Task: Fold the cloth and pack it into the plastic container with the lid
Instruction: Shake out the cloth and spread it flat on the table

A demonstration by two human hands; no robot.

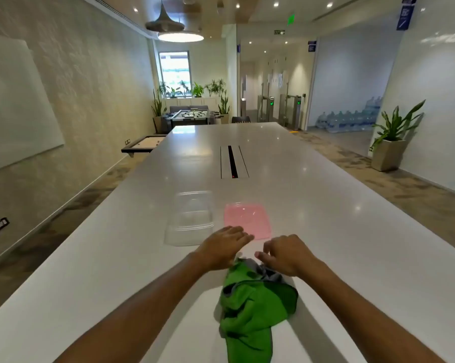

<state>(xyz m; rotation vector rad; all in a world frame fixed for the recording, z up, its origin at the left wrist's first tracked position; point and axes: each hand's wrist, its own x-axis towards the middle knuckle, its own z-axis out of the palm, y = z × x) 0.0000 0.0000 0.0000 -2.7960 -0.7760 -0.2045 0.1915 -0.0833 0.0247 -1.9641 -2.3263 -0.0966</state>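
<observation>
The clear plastic box (191, 218) sits open on the white table (313, 205) with nothing in it, its pink lid (247, 220) flat beside it. Nearer the person, the crumpled green cloth (252, 307) lies under both hands. The left hand (222, 248) is flat with fingers out, and the right hand (286, 254) curls at the cloth's top edge, but I cannot tell if it grips.

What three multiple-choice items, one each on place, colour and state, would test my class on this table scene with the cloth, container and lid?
1. Where does the pink lid lie?
A. to the right of the clear plastic container
B. on the container
C. under the cloth

2. What is the main colour of the cloth?
A. blue
B. green
C. white

3. What state is the cloth in?
A. folded flat
B. packed in the container
C. crumpled on the table

Answers:
1. A, the lid lies flat beside the open container.
2. B, green with a little grey at its top.
3. C, it lies bunched below the left hand and right hand.
</observation>
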